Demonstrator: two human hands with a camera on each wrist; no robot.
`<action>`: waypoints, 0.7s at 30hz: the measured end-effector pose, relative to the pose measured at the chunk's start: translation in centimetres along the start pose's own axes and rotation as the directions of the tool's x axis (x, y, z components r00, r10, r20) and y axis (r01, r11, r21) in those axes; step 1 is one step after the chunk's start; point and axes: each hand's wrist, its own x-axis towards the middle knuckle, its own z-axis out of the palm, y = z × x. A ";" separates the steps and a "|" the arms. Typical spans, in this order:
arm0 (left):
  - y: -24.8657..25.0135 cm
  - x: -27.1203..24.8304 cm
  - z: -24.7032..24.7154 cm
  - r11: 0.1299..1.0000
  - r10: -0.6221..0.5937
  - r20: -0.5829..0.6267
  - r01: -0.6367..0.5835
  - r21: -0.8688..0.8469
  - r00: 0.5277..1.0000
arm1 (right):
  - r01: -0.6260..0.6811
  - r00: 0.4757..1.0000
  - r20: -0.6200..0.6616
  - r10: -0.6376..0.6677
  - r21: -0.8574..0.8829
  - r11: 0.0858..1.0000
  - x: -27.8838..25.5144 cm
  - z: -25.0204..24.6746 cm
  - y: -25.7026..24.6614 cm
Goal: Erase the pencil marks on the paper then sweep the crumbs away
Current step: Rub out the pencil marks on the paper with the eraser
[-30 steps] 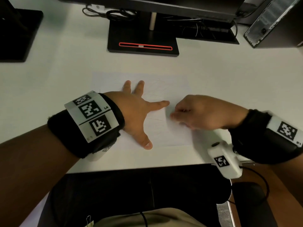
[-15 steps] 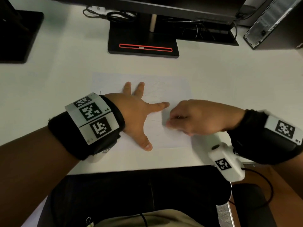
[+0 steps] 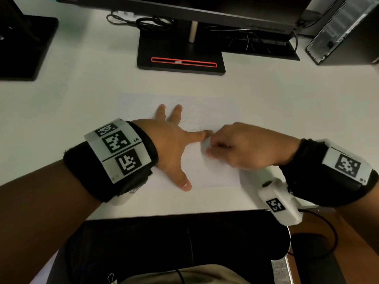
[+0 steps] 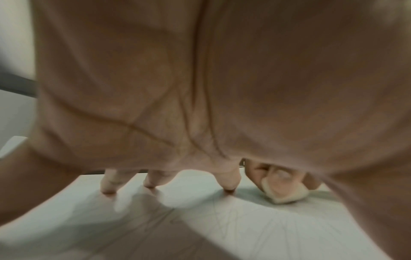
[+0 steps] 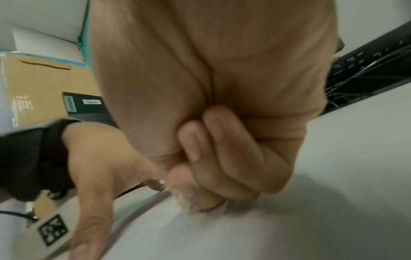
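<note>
Right hand [image 3: 246, 147] pinching a white eraser [image 4: 285, 194] in curled fingers [image 5: 206, 140], pressed to the paper [image 3: 215, 173] just right of the left index fingertip. Left hand [image 3: 174, 144] splayed flat, pinning the sheet to the white tabletop [image 3: 82, 95]. Faint pencil marks [image 4: 222, 219] fanning leftward from the eraser, under the left hand. Monitor stand [image 3: 180, 56] well beyond.

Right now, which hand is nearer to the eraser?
Right. The right hand pinches the eraser against the paper. The left hand lies flat on the paper beside it, index fingertip close to the eraser.
</note>
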 end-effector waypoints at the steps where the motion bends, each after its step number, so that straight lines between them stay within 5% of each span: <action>1: 0.0 0.0 0.0 1.000 0.001 -0.001 -0.001 0.000 1.000 | 0.001 0.999 0.048 -0.001 0.003 1.000 -0.1 0.0 -0.2; 7: -0.1 0.1 0.1 1.000 0.002 0.013 -0.001 -0.019 1.000 | -0.063 0.995 -0.080 0.061 -0.023 0.998 0.5 -0.9 0.7; 11: -0.2 0.3 0.1 1.000 0.000 0.022 0.000 -0.014 1.000 | -0.013 0.995 0.097 0.009 0.037 0.999 0.1 -0.6 -0.3; 16: -0.1 0.3 0.0 1.000 -0.009 0.019 0.009 -0.015 1.000 | -0.109 0.990 -0.090 0.109 0.006 0.994 0.9 -1.2 1.1; 21: -0.1 0.3 0.1 1.000 -0.021 0.012 0.021 -0.014 1.000 | -0.091 0.995 0.047 0.088 0.074 0.993 0.6 -0.9 0.8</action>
